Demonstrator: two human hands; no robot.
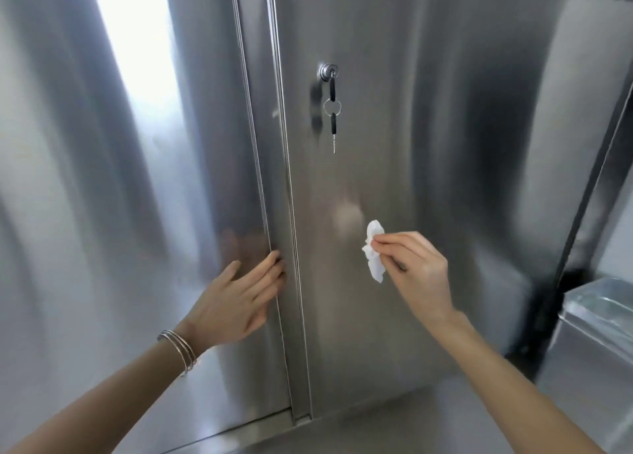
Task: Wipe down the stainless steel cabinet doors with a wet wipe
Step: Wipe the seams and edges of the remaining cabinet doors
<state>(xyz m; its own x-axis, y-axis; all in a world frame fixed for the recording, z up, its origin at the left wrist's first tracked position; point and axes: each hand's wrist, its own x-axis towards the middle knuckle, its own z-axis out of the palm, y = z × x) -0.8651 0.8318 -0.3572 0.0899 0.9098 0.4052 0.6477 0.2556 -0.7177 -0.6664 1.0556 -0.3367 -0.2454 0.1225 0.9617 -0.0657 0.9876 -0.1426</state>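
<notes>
Two stainless steel cabinet doors fill the view: the left door and the right door, which overlaps it along a vertical edge channel. My right hand pinches a crumpled white wet wipe between thumb and fingertips, just in front of the right door's lower middle. My left hand lies flat on the left door, its fingertips tucked into the vertical edge channel. Bracelets circle the left wrist.
A lock with black keys hanging on a ring sits in the upper part of the right door. A steel box or bin stands at the lower right. A steel ledge runs below the doors.
</notes>
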